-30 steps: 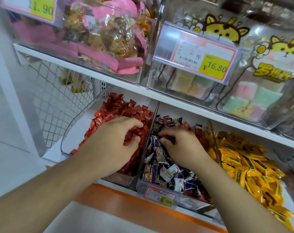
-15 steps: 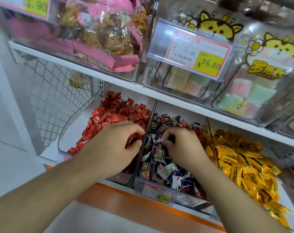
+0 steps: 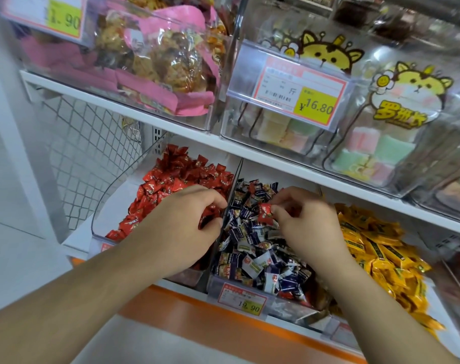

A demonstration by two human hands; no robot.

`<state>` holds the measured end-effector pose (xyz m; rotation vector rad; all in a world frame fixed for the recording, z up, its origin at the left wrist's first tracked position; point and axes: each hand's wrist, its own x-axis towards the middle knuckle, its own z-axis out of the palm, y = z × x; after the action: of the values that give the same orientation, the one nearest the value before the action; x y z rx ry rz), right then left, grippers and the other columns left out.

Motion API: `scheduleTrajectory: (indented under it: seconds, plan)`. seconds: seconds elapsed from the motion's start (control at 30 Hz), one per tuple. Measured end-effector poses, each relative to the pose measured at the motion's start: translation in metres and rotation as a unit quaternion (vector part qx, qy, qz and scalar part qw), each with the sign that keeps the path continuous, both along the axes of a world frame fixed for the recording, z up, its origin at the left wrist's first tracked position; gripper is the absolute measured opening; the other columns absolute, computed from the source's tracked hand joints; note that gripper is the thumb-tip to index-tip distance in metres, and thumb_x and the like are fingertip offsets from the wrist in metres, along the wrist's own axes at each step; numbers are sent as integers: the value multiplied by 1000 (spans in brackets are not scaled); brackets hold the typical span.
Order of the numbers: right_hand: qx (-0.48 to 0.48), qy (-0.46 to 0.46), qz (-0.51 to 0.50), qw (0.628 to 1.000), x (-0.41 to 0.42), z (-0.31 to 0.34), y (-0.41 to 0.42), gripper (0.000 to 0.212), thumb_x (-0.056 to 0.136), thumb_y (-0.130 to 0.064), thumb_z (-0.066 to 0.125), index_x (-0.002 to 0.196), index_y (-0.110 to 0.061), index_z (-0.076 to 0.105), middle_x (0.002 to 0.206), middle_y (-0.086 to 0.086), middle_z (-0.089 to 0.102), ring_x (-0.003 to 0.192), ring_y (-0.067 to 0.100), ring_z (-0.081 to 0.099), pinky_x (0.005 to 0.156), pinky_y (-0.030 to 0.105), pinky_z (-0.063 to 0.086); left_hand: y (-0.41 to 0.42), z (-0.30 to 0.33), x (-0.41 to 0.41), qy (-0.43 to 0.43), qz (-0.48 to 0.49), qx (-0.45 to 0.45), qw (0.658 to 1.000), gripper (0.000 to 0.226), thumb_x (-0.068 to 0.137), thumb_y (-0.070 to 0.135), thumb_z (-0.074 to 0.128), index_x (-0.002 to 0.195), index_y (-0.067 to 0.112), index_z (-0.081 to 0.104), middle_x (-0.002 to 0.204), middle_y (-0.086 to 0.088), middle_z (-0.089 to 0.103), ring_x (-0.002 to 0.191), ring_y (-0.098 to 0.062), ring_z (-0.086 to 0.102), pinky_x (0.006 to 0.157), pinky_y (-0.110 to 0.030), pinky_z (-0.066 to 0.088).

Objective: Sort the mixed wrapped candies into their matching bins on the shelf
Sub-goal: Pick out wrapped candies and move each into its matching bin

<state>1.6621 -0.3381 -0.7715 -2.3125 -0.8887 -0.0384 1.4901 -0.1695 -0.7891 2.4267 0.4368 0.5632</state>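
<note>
A: Where is the red candy point(image 3: 265, 213)?
B: Pinched in the right hand point(image 3: 306, 222), above the middle bin point(image 3: 281, 300).
A: And the left hand point(image 3: 182, 227)?
B: Left of that bin, curled around red sweets point(image 3: 181, 174).

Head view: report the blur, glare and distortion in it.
Head view: wide-angle bending bows the white shelf edge; glare streaks the clear upper bins; yellow candies smear toward the right edge; the left hand, right hand and its red candy are fairly sharp.
</note>
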Motion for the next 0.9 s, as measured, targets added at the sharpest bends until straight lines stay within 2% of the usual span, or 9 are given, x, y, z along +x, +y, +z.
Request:
scheduleTrajectory:
  seconds: [0.17, 0.27, 0.37, 0.47, 0.53, 0.67, 0.8, 0.83, 0.9]
  plan:
    - [132, 162, 44, 977, -31, 19, 7, 12, 93, -15, 75, 85, -24, 76, 79, -2, 75, 50, 2, 52, 46, 17, 40, -7, 7, 2, -20, -1, -52, 998, 41, 88, 56, 71, 126, 43, 61, 119, 30, 62, 113, 11, 55, 96, -15, 44]
    - [167, 216, 93, 957, -51, 28, 14, 12, 90, -12, 78, 82, -21, 79, 77, 1, 76, 56, 5, 59, 52, 17, 45, -12, 15, 1, -32, -2, -124, 992, 29, 85, 52, 77, 111, 45, 67, 98, 29, 70, 97, 12, 64, 87, -19, 50]
    - [158, 235, 94, 954, -50, 33, 9, 10, 93, -13, 75, 87, -20, 79, 81, 0, 78, 51, 1, 54, 48, 15, 41, -6, 23, -4, -39, 52, -105, 992, 12, 88, 43, 78, 95, 41, 69, 86, 25, 70, 82, 5, 66, 72, -21, 51]
    - [112, 189, 50, 974, -33, 29, -7, 17, 98, -11, 66, 92, -23, 77, 88, -7, 79, 47, -1, 51, 44, 16, 39, 9, 22, -12, 56, 124, -20, 991, 24, 92, 40, 73, 112, 41, 62, 98, 19, 69, 76, -2, 65, 64, -26, 52]
    - [61, 120, 31, 990, -24, 25, -20, 22, 98, -12, 63, 92, -28, 76, 88, -13, 77, 56, -2, 59, 48, 15, 44, 14, 17, -15, 106, 144, 30, 983, 45, 91, 36, 71, 133, 39, 56, 124, 12, 63, 89, -8, 59, 74, -30, 51]
    - [-19, 9, 5, 1000, -19, 27, -52, 21, 96, -15, 65, 95, -34, 74, 89, -19, 72, 76, -6, 64, 60, 6, 44, -10, 25, -8, 37, 87, 56, 994, 39, 93, 27, 70, 129, 37, 62, 127, 18, 56, 109, -3, 48, 92, -24, 42]
    - [-69, -24, -29, 997, -19, 31, -80, 21, 97, -15, 67, 110, -31, 70, 100, -13, 71, 46, -2, 53, 50, 6, 35, -52, 28, 7, 21, -6, 36, 999, 37, 97, 29, 67, 132, 36, 61, 135, 22, 55, 121, 0, 52, 109, -25, 42]
    - [-90, -24, -30, 995, -20, 31, -85, 22, 97, -16, 67, 115, -30, 69, 108, -9, 71, 47, 0, 53, 55, 7, 38, -61, 26, 11, 28, -25, 30, 999, 38, 98, 31, 65, 136, 37, 59, 141, 22, 52, 125, -1, 52, 110, -26, 42]
    - [-151, -23, -27, 988, -20, 31, -93, 31, 97, -22, 68, 127, -29, 66, 131, -8, 65, 82, 3, 64, 81, 17, 46, -75, 21, 20, 43, -59, 25, 997, 38, 101, 35, 61, 139, 39, 55, 144, 24, 49, 119, -2, 57, 104, -29, 49]
